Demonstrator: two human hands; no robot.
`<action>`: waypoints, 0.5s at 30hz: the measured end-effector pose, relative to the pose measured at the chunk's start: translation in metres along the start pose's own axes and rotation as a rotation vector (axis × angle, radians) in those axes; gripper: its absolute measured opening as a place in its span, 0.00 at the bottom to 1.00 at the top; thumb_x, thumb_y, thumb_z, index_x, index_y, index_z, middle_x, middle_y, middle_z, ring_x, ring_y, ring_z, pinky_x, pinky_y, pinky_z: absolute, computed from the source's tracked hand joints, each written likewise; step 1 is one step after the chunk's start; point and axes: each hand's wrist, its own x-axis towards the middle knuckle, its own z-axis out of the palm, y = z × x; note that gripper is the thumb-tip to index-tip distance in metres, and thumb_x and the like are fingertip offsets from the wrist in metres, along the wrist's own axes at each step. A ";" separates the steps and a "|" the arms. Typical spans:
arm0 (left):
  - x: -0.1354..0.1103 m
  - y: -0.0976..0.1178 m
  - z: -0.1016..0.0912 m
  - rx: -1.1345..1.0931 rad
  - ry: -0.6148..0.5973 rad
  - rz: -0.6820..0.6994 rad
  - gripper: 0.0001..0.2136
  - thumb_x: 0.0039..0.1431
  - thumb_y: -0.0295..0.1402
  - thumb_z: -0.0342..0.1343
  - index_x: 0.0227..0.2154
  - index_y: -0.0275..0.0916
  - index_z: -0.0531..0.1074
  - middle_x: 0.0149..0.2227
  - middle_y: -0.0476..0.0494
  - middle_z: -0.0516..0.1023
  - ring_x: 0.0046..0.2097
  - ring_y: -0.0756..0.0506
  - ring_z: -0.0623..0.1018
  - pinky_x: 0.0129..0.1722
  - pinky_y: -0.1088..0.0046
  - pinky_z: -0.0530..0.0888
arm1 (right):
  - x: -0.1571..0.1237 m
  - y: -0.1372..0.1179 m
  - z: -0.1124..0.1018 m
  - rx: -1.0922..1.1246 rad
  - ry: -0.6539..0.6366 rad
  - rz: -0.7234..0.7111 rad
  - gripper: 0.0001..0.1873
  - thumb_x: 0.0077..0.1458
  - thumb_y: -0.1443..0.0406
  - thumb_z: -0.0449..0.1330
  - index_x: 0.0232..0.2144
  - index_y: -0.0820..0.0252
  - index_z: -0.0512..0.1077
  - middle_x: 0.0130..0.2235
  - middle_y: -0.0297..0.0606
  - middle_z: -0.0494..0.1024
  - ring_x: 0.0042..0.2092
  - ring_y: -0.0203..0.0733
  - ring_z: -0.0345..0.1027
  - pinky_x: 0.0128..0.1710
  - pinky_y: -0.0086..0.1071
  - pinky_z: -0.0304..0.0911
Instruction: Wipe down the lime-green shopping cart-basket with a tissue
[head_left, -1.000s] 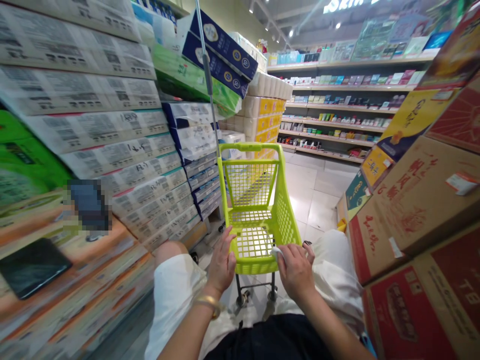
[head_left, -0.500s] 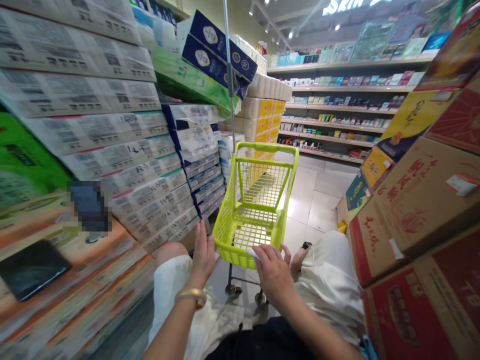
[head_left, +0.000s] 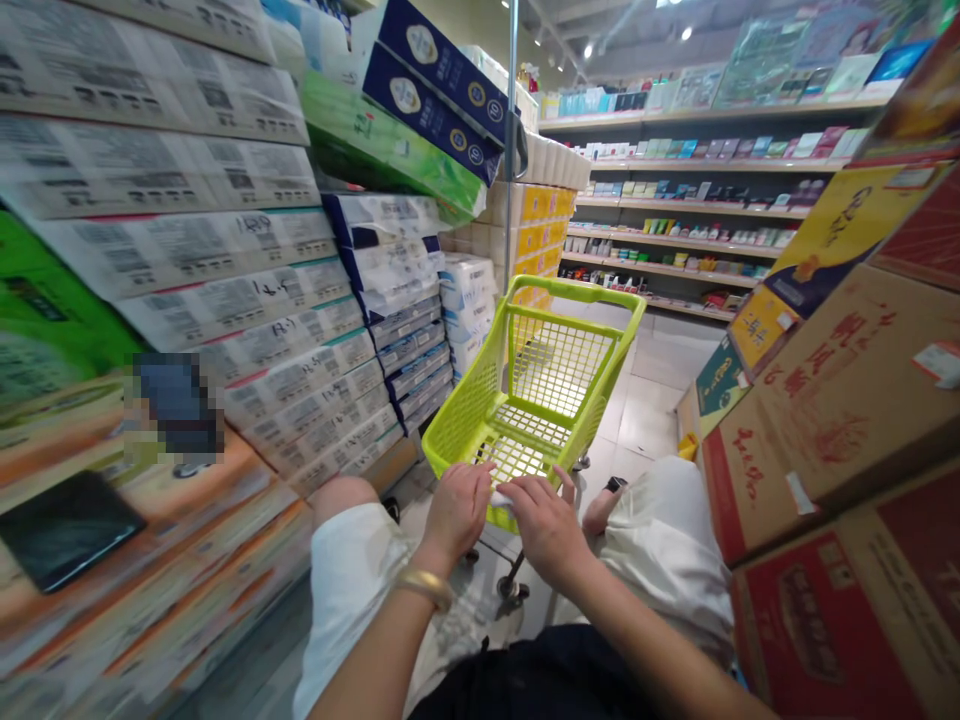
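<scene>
A small lime-green shopping cart (head_left: pixel 566 352) stands between my knees, its mesh basket towards me and turned slightly to the right. My left hand (head_left: pixel 456 512), with a gold bangle at the wrist, has its fingers curled over the basket's near rim. Beside it, my right hand (head_left: pixel 544 522) presses a small white wipe (head_left: pixel 501 499) against the same rim. Most of the wipe is hidden under the fingers, so whether it is cloth or tissue I cannot tell. A thin metal pole (head_left: pixel 510 220) rises at the cart's far left corner.
Wrapped paper packs (head_left: pixel 262 240) are stacked high on the left. A black tablet-like device (head_left: pixel 67 530) and a blurred-out item (head_left: pixel 178 405) lie on orange packs. Cardboard cartons (head_left: pixel 840 370) close in on the right. Stocked shelves (head_left: pixel 690 165) stand behind the tiled floor (head_left: pixel 645 385).
My left hand has moved right, from beside the basket's left side onto its near rim. The cart has turned, its handle end swinging right. My right hand stays on the rim with the wipe.
</scene>
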 end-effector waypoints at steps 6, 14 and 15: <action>0.005 -0.003 -0.005 0.011 -0.013 0.013 0.17 0.68 0.33 0.38 0.42 0.40 0.75 0.40 0.42 0.81 0.43 0.43 0.78 0.53 0.56 0.69 | 0.007 0.031 -0.018 0.048 -0.040 -0.045 0.13 0.64 0.70 0.51 0.44 0.50 0.72 0.43 0.34 0.78 0.49 0.40 0.69 0.64 0.44 0.36; -0.009 0.015 -0.004 0.080 -0.037 0.105 0.17 0.51 0.43 0.61 0.42 0.40 0.73 0.44 0.40 0.76 0.50 0.38 0.74 0.61 0.45 0.63 | 0.021 0.043 -0.010 0.026 0.091 0.101 0.14 0.65 0.69 0.49 0.44 0.52 0.72 0.44 0.36 0.78 0.50 0.41 0.68 0.64 0.44 0.36; -0.012 0.019 -0.002 0.077 -0.044 0.127 0.19 0.49 0.43 0.63 0.42 0.39 0.72 0.45 0.39 0.75 0.51 0.37 0.73 0.61 0.45 0.63 | 0.021 0.039 -0.008 0.027 0.095 0.116 0.13 0.65 0.69 0.49 0.44 0.52 0.72 0.44 0.36 0.78 0.51 0.41 0.67 0.64 0.45 0.35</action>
